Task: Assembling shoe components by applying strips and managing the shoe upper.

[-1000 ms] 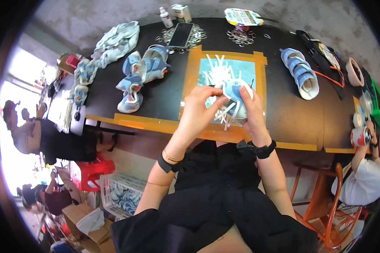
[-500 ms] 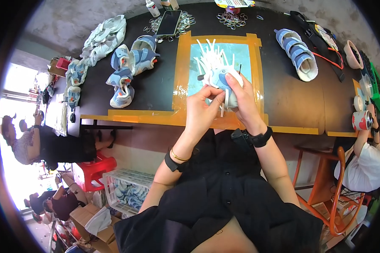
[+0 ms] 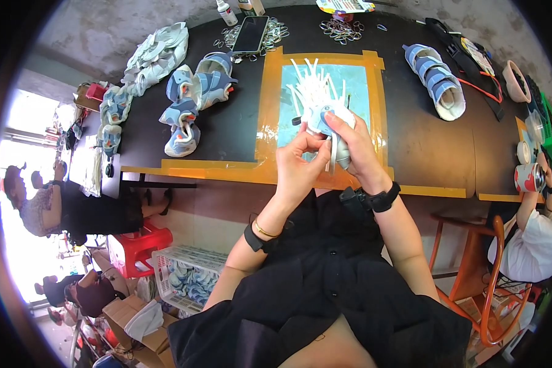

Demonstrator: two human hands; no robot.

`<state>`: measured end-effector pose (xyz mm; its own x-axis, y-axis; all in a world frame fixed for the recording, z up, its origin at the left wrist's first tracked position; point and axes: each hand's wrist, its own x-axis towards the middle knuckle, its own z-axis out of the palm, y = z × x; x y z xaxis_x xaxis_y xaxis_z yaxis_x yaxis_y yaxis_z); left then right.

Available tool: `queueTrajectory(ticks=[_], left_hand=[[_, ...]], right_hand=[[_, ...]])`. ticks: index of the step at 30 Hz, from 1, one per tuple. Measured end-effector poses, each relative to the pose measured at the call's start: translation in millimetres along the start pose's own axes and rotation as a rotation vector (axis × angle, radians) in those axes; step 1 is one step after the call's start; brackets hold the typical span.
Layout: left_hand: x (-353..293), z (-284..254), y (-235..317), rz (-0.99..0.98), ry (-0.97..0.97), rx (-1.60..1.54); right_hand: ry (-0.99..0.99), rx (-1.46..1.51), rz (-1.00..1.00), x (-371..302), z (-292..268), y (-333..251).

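Over the taped mat my right hand [image 3: 363, 153] is closed around a small white and light-blue shoe upper [image 3: 313, 121], its thumb pressing on the blue part. My left hand [image 3: 299, 164] pinches at the near side of the upper, thumb and forefinger together beside a white strip [image 3: 332, 154] that hangs down. Whether that strip is in the pinch is hard to make out. Behind the upper, a bundle of white strips [image 3: 313, 86] fans out on the pale blue mat [image 3: 360, 80].
Blue-grey shoe uppers [image 3: 182, 116] lie in a row at left, near a white pile [image 3: 159, 55]. A phone [image 3: 250, 35] rests among metal rings. Another strapped upper [image 3: 438, 80] lies at right, near a black strap [image 3: 451, 46]. A co-worker's hand touches a can [image 3: 527, 178].
My left fingers have shifted slightly along the near side of the upper. The upper is turned a little, showing more of its grey near end. The whole view has shifted slightly.
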<state>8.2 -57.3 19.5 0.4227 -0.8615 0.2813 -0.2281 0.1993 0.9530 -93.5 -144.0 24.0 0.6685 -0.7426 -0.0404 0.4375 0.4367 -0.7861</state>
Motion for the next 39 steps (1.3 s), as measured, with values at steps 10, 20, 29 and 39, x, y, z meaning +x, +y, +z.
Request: queueTrajectory(ticks=[10,20,29,39], left_hand=[[1.8,-3.5,-5.4,0.019,-0.046,0.051],[-4.8,-93.6,35.6,-0.051,-0.025,0.130],[-21.0,-96.9,21.3,-0.205,-0.175,0.312],[-12.0,-95.3,-3.6,-0.457,-0.290,0.223]], right_hand=[[-0.009,0.103,0.041,4.8,-8.7,8.5],[-0.033,0.424,0.292,14.9,26.1,31.2],[-0.042,0.295,0.306,14.8,38.2,58.7],[0.014,-0.756,-0.033,-10.5,21.1,38.6]])
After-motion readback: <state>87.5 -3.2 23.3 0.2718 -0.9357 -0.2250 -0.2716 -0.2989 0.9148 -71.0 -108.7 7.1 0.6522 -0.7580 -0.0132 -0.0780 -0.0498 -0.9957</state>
